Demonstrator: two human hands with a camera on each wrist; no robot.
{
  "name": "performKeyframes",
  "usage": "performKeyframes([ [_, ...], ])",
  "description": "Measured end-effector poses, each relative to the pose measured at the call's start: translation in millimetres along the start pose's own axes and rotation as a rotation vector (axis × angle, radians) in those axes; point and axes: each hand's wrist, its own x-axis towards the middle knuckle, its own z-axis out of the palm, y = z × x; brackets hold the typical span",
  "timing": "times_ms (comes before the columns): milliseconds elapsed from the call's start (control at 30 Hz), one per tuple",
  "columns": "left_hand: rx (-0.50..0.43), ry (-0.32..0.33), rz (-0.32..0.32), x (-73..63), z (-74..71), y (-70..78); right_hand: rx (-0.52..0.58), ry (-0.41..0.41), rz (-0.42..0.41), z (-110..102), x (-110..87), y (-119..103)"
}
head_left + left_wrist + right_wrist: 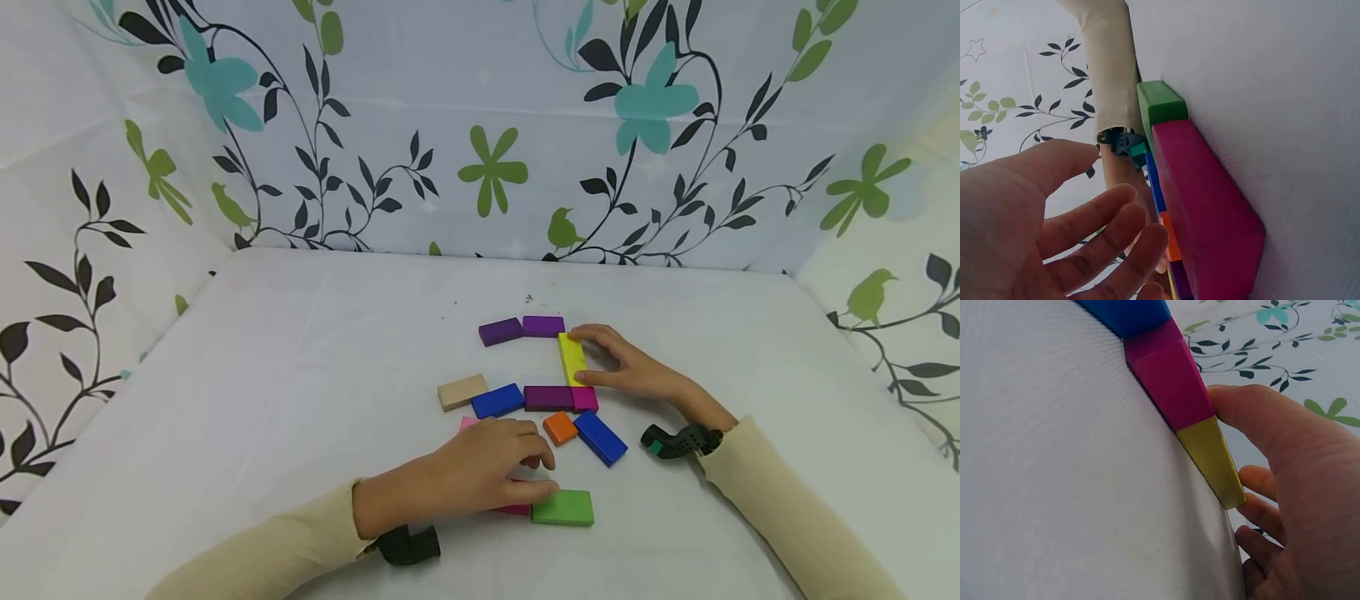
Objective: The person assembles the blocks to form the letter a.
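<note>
My right hand (633, 371) holds a yellow block (572, 358) between thumb and fingertips, one near each end. That block lies on the table, its near end meeting a small magenta block (585, 399); the thumb is close to this joint in the right wrist view. A dark purple block (547, 398) adjoins the magenta one. Over the nearer blocks hovers my left hand (483, 467), fingers loosely bent and holding nothing. Beneath it are a green block (564, 510) and a crimson block (1200, 206), end to end. A pink block (467, 422) is mostly hidden behind this hand.
Two purple blocks (543, 326) lie beyond the yellow one. Left of centre are a tan block (462, 392) and a blue block (498, 401). An orange block (560, 428) and another blue block (602, 438) sit between the hands. Patterned cloth (420, 108) surrounds the white table (337, 333).
</note>
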Motion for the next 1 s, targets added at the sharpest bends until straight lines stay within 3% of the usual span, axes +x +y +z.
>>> performKeyframes([
  [400, 0.009, 0.067, -0.075, 0.1, -12.6, -2.5, 0.035, -0.010, -0.002, -1, -1.6, 2],
  [833, 0.060, 0.167, -0.069, -3.7, -33.9, -13.5, 0.007, 0.002, 0.026, -1, -2.0, 0],
  [1000, 0.047, 0.170, -0.081, -5.8, -40.0, -23.9, 0.013, -0.002, 0.024, 0, -0.8, -3],
])
